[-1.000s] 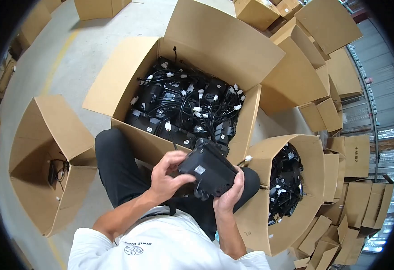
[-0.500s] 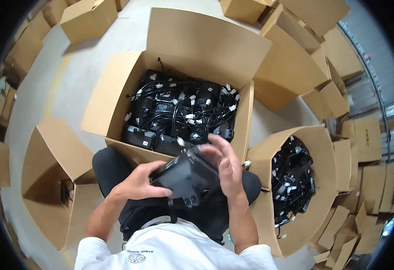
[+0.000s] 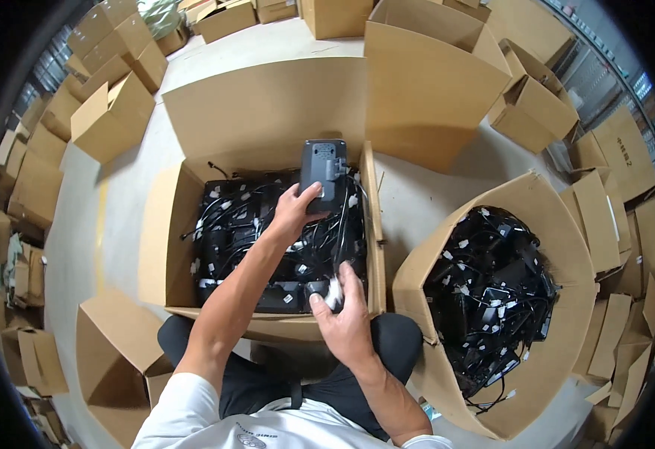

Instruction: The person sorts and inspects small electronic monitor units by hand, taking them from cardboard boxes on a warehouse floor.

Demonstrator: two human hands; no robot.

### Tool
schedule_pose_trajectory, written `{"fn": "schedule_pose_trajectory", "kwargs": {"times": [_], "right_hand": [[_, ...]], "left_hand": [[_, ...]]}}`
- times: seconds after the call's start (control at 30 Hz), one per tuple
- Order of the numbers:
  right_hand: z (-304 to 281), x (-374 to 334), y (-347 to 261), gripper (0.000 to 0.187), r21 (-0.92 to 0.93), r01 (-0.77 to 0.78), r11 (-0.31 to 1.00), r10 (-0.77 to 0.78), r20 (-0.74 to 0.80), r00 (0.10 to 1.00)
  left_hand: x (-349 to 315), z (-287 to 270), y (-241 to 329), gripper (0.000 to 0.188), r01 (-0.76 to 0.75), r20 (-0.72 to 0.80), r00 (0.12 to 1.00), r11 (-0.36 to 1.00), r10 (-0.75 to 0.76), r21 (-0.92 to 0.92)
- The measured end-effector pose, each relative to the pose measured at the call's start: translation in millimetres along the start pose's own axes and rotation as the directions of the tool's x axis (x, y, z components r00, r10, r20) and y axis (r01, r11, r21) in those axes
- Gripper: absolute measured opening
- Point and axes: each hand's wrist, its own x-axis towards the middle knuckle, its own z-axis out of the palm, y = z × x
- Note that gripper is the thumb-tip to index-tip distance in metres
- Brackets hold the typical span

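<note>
My left hand (image 3: 296, 212) grips the lower end of a flat black electronic device (image 3: 323, 161) with a small bracket on its upper face, held up over the open cardboard box (image 3: 267, 105) before my knees. A black cable (image 3: 342, 236) hangs from the device's side down to my right hand (image 3: 348, 318). Thumb and fingers there close on a white plug (image 3: 334, 290), which is blurred. Beneath both hands, the box holds several similar black devices (image 3: 226, 280) with tangled black cables and white connectors.
At my right stands another carton (image 3: 574, 254) full of black devices and cables. A smaller open carton (image 3: 110, 367) is at my left. More cardboard boxes (image 3: 114, 112) line the left side, the back and the right. Grey floor (image 3: 264, 41) shows between them.
My left hand has carried the device up and away from my lap, over the box, and turned it upright. My right hand has moved down and closed on the plug. The view has shifted.
</note>
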Motion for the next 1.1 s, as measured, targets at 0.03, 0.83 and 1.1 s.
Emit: {"fn": "schedule_pose_trajectory", "kwargs": {"times": [0.03,0.83,1.1], "right_hand": [[-4,0,-9,0.066,-0.013,0.021,1.000,-0.021,0.019,1.000],[-280,-88,-59,0.040,-0.013,-0.100,0.995,0.094,0.464,0.881],[-467,-52,144,0.055,-0.836,-0.479,0.269,0.008,-0.495,0.869]], "left_hand": [[21,0,-8,0.049,0.042,0.009,0.999,0.999,-0.042,0.027],[75,-64,-53,0.054,-0.100,0.003,0.976,0.439,0.217,0.893],[-59,-71,-20,0.041,-0.092,-0.021,0.985,0.617,0.173,0.781]]}}
